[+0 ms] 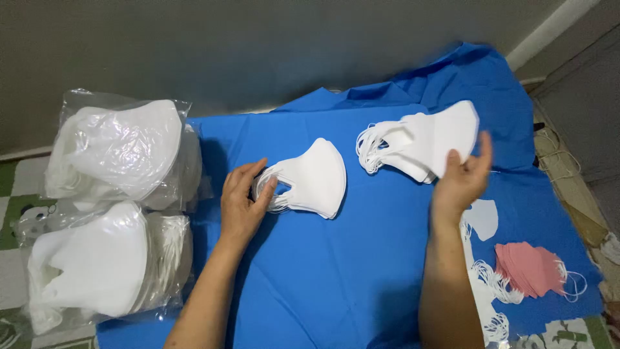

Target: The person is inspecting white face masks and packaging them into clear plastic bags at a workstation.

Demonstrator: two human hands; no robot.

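Observation:
My left hand (244, 197) rests on the ear loops of a small stack of white face masks (313, 179) lying on a blue cloth (349, 271). Its fingers curl around the loops at the stack's left side. My right hand (464, 178) touches the right end of a larger fanned pile of white masks (423, 142) farther back on the cloth, thumb and fingers on the top mask's edge.
Two clear plastic bags of white masks (123, 155) (106, 262) sit at the left, off the cloth. A stack of pink masks (528, 267) and a single white mask (484, 218) lie at the right. A grey wall (258, 45) stands behind.

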